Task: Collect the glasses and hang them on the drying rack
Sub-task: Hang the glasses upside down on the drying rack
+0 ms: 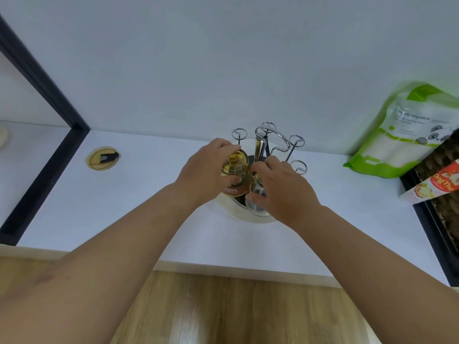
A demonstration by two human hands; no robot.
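Note:
A chrome drying rack (272, 142) with looped wire prongs stands on a round white base (250, 218) at the back of the white counter (139, 207). My left hand (208, 167) grips an amber glass (236, 173), upside down, over the rack's left side. My right hand (280, 187) holds a clear glass (257, 199), also inverted, at the rack's front right. The prongs under both glasses are hidden by the hands and glasses. Several prongs at the back and right stand bare.
A green-and-white pouch (407, 130) leans on the wall at the right, next to a dark tray (427, 219) with a red-and-white packet (437, 187). A round cable grommet (102, 158) sits in the counter at the left. A black frame (44, 150) borders the left.

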